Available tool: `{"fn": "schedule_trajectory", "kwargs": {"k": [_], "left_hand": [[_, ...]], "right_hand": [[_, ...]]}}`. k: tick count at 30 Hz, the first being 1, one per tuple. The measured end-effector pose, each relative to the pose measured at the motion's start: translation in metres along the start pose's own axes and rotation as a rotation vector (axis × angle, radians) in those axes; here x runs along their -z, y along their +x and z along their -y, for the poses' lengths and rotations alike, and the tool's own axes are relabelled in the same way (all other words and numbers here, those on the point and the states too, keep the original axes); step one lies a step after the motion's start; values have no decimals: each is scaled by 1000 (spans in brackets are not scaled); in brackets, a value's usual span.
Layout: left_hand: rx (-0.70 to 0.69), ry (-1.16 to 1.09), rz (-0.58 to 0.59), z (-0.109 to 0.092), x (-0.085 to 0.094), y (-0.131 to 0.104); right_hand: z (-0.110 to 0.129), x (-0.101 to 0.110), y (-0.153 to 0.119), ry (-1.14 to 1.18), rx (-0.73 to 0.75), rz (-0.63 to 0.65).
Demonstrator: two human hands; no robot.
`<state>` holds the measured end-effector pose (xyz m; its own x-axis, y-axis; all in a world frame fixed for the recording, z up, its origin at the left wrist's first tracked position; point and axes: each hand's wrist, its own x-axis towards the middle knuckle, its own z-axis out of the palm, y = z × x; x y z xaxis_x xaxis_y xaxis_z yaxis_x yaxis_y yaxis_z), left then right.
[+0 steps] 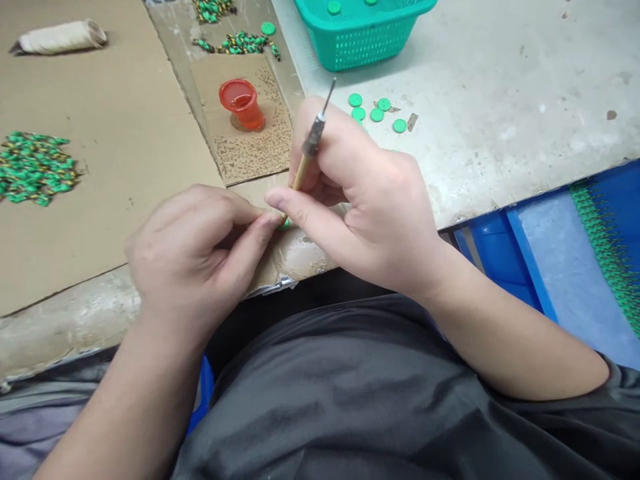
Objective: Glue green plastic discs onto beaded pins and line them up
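Left hand (193,247): on the near side of the red cup (245,107), at the table (500,100) edge; thumb and fingertips pinch a small green piece (285,225), mostly covered by the fingers. Right hand (375,200): near side of the cup and to its right; grips a thin tool (302,172) with a wooden handle, dark collar and fine metal point. Point aims up and away; lower end reaches the left fingertips. Contact with the green piece: cannot tell.

Well right of the cup and nearer than it, past the table edge: rows of green items (605,253) over a pale blue surface. Left of the cup, slightly nearer: heaped green pieces (37,167) on a cardboard sheet (135,127).

The cup itself stands on a speckled cardboard piece (250,160). Level with it, to the right: loose green discs (377,115).

Beyond the cup: a cluster of green, black and yellow pieces (245,43). Beyond and left: a pale roll (63,38). Beyond and right: a green basket (367,43).
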<state>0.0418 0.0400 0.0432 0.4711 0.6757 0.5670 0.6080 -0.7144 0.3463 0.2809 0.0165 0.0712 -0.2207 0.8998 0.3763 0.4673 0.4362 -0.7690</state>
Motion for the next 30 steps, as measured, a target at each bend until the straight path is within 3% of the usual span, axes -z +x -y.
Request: {"fn": "schedule_trajectory", "kwargs": {"k": [9, 16, 23, 30], "left_hand": [[4, -18, 41, -2, 1, -3], [25, -25, 41, -1, 2, -2], [59, -57, 36, -1, 3, 0], [171, -66, 13, -6, 10, -2]], "right_hand": [[4, 0, 4, 15, 46, 24], [16, 4, 5, -80, -74, 143], [10, 12, 10, -60, -50, -17], [-4, 14, 13, -199, -15, 232]]}}
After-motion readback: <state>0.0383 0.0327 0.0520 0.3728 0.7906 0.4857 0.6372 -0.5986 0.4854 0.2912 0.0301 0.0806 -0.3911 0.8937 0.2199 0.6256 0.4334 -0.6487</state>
